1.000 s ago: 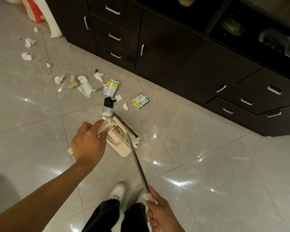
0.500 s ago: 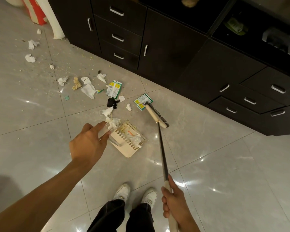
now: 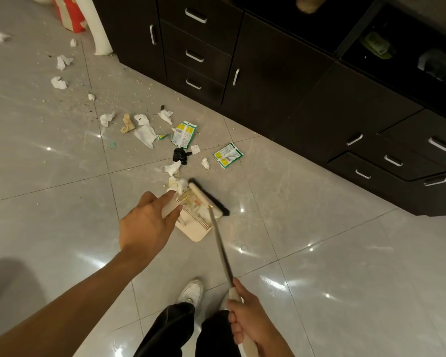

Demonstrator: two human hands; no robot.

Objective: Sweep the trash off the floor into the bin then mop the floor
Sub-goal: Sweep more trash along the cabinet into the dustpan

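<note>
My left hand grips the pale handle of a cream dustpan that stands on the grey tiled floor. Crumpled paper lies inside the pan. My right hand holds the long handle of a broom, whose black-bristled head rests at the pan's mouth. Trash is scattered on the floor beyond the pan: white tissues, two green and yellow packets, a black scrap and crumbs.
Dark cabinets with silver handles run along the back and right. A white pipe and a red and white bag stand at the top left. My white shoes are below the pan.
The broom head has swept back from near the green packet to the dustpan's mouth. My right hand has drawn back toward me along with the handle. My left hand still holds the dustpan.
</note>
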